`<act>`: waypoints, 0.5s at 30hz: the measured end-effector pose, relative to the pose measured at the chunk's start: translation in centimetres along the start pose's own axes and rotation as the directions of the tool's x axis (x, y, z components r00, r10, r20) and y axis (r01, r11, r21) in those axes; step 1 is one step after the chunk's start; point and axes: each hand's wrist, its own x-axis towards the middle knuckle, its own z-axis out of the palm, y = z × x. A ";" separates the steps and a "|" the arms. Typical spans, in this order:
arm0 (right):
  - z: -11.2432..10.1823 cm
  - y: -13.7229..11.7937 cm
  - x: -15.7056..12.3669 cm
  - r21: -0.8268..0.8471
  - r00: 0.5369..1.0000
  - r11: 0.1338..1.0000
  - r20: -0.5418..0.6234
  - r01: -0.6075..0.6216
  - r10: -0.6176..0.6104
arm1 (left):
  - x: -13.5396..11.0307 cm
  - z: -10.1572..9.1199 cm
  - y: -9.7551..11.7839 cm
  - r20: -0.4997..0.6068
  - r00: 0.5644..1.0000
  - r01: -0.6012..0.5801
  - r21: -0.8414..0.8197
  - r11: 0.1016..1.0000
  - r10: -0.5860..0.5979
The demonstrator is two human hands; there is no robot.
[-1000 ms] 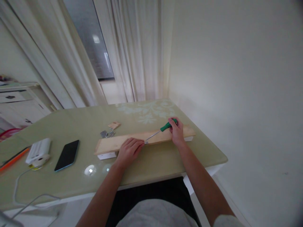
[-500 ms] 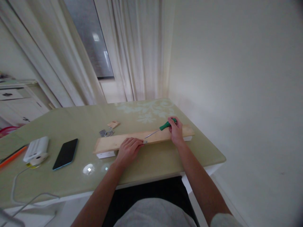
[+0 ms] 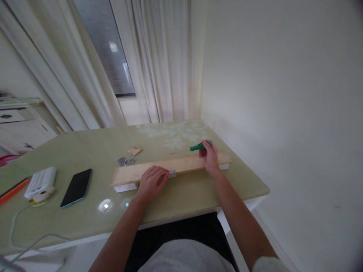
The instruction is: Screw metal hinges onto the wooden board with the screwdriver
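Note:
A long pale wooden board [image 3: 184,163] lies across white blocks [image 3: 126,187] on the table. A small metal hinge [image 3: 172,173] sits at the board's front edge, near its middle. My left hand [image 3: 153,181] rests on that edge, its fingers together and their tips gripping the hinge's left end. My right hand [image 3: 209,155] is closed round the green handle of a screwdriver [image 3: 197,147] above the board's right part. The shaft points left and is faint, held clear of the hinge.
Behind the board lie several loose metal hinges [image 3: 126,161] and a small wooden piece [image 3: 135,150]. A black phone [image 3: 76,187], a white power strip [image 3: 42,183] with a cable, and an orange tool [image 3: 14,189] are on the left of the green table [image 3: 102,147]. A wall [image 3: 283,94] stands on the right.
The screwdriver has lifted away from the hinge, and its handle lies closer to level. My left fingers have shifted slightly left, showing more of the hinge.

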 end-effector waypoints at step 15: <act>-1.4 -0.5 1.7 0.146 0.998 0.989 -0.051 -0.027 0.034 | -0.1 0.3 0.0 0.024 0.996 -0.089 0.176 0.980 0.086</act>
